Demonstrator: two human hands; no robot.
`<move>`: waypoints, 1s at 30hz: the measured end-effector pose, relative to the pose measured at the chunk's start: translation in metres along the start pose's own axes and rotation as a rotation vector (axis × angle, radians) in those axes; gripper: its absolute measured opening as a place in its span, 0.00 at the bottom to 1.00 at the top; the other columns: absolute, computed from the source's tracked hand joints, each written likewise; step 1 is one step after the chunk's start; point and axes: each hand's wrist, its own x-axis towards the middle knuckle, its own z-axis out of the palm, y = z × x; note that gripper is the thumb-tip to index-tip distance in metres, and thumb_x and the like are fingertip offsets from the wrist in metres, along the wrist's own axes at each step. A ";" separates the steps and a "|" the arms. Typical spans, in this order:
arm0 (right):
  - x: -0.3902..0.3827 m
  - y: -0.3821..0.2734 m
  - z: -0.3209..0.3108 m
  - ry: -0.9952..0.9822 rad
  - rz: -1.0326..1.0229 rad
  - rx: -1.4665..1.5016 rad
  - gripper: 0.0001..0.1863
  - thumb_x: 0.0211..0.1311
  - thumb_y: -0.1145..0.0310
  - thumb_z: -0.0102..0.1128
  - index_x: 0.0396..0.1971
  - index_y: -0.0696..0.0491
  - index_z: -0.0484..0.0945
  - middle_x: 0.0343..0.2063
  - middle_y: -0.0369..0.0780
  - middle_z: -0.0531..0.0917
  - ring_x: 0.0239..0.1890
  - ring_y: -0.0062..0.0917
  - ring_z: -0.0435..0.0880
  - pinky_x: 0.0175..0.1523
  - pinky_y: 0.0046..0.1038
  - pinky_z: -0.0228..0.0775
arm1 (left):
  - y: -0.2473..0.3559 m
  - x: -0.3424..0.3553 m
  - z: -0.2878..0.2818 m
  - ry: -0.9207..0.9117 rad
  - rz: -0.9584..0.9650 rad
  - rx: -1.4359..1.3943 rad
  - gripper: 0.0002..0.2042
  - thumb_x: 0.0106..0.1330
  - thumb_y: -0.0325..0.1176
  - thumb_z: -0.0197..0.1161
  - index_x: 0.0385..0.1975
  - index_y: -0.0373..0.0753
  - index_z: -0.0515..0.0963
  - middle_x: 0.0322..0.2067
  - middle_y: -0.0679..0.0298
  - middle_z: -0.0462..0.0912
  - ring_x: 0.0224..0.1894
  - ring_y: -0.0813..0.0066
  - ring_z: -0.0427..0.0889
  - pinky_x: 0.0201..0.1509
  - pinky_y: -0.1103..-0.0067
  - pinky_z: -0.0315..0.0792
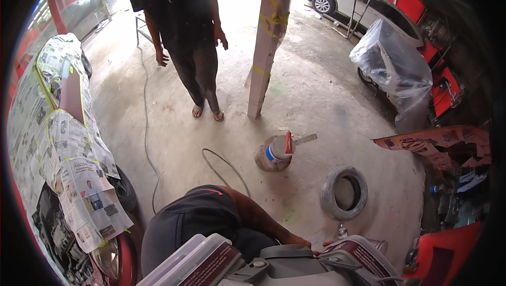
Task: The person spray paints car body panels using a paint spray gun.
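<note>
A dark sleeve with a small red mark (195, 212) fills the lower left, and a bare arm runs from it down to the right. At its end, my left hand (304, 242) is mostly hidden behind the grey respirator (295, 259) I wear. A sliver of skin (328, 243) beside the respirator's right filter (363, 259) seems to be my right hand; its fingers are covered. Close to it are a small shiny metal fitting (342, 230) and a silvery rounded part (380, 245), possibly of a spray gun. What either hand holds is hidden.
Ahead stand a round container (271, 154) with a red-handled tool on top and a tyre (343, 194). A hose (146, 128) crosses the concrete. A person (184, 22) stands beside a post (266, 49). A newspaper-masked car (79, 165) is left; plastic-covered motorcycle (390, 70) right.
</note>
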 end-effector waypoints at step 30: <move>0.024 -0.100 -0.448 0.754 -0.251 0.222 0.25 0.62 0.74 0.58 0.59 0.54 0.64 0.36 0.38 0.78 0.37 0.21 0.79 0.26 0.20 0.75 | -0.132 0.477 0.165 -0.778 -0.316 -0.372 0.10 0.68 0.29 0.54 0.42 0.31 0.79 0.32 0.56 0.85 0.37 0.71 0.84 0.46 0.75 0.75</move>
